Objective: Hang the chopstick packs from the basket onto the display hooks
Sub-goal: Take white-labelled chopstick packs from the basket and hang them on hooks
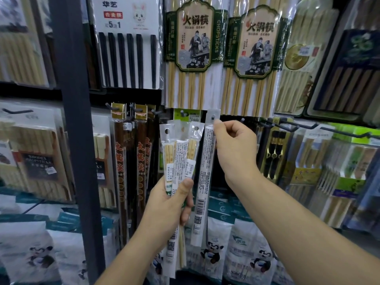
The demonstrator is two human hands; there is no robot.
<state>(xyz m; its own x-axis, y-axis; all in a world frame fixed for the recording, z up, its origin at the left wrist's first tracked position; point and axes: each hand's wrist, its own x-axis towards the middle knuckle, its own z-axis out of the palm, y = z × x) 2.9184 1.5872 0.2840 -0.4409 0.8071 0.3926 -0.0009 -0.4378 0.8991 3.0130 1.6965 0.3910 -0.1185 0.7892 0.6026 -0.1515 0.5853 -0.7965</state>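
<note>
Single pack (203,177): long, narrow clear sleeve with white printed back and barcodes facing out. It hangs near upright, its top hole on a dark display hook (213,116). The right hand (234,149) pinches its upper edge.
Held packs (178,153): three similar sleeves of pale chopsticks, fanned upright in the left hand (170,202), just left of it.

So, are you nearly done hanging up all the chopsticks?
Not yet. Done: nothing I can be sure of. In hand: the right hand pinches the top of a slim chopstick pack, and the hook tip already pokes through its hole. Left: the left hand grips a bunch of packs, at least three, not hung yet. The basket is out of view, so there may be more.
</note>
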